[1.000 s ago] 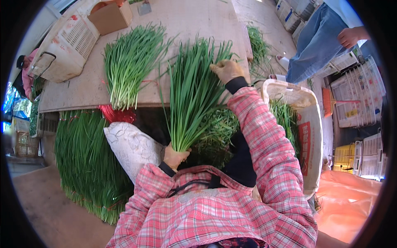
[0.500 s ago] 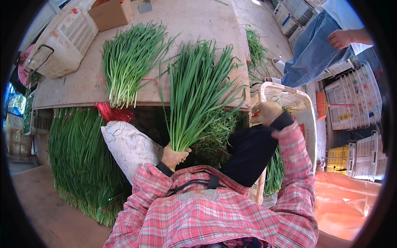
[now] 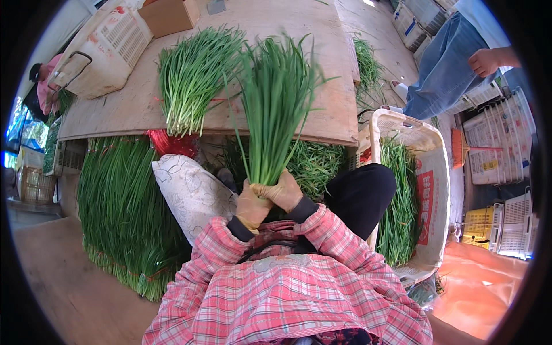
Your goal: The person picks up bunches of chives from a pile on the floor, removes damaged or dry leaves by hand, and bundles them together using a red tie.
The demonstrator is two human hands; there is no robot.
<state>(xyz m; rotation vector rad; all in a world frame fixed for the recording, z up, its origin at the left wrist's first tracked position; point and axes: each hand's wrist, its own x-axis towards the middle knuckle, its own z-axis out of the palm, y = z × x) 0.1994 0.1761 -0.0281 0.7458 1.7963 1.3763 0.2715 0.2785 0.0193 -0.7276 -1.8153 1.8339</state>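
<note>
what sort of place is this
Probably a produce packing shed: red-tied bundles of long green leaves, an off-white rectangular plastic crate holding more greens, and a broad, pale wooden table.

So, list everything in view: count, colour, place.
table: 1, pale brown, ahead
held bunch: 1, green, centre
table bunch: 1, green, on table
cardboard box: 1, brown, far end
left crate: 1, white, table's left
stacked bundles: several, green, below table
stringy clump: 1, red, under table edge
right crate: 1, white, right
loose greens: uncountable, green, under table and in right crate
other crates: several, mostly white, far right
yellow crate: 1, yellow, far right
broom: 1, orange, right
sheet: 1, orange, lower right
person in jeans: 1, blue, upper right
person in pink: 1, pink, left edge
legs: 2, black right, white-patterned left
sleeves: 2, pink plaid, lower middle
left hand: 1, black cuff, on held bunch
right hand: 1, black cuff, on held bunch
</note>
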